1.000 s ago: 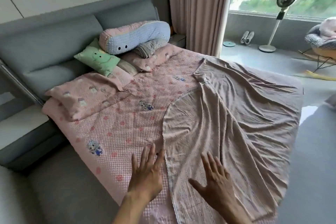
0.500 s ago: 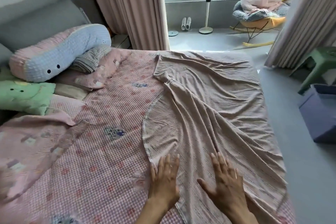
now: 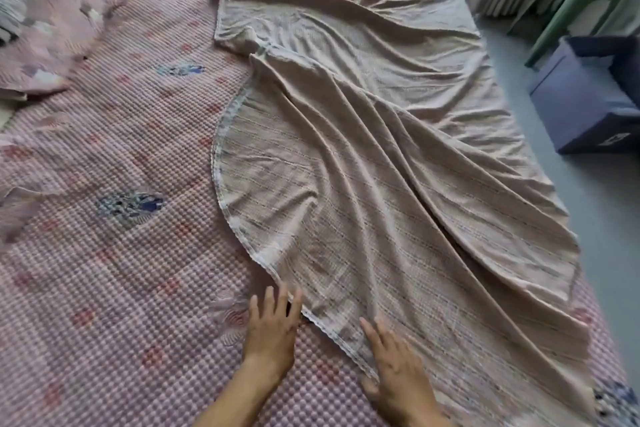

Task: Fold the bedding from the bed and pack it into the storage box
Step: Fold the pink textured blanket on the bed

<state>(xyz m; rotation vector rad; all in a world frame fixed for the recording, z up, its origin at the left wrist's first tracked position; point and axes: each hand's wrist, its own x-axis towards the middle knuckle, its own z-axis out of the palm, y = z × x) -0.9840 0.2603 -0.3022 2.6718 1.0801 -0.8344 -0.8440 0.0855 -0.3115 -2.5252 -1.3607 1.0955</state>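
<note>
2 flat hands, left hand (image 3: 270, 326) and right hand (image 3: 398, 367), press the blanket (image 3: 381, 156)

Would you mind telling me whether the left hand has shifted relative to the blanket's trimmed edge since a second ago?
Yes. The left hand has moved rightward to the trimmed edge of the blanket; earlier it rested on the pink sheet clear of it.

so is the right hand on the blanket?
Touching. The head view shows the right hand lying flat, fingers straight, on the blanket just inside its trimmed edge, no gap visible.
</note>
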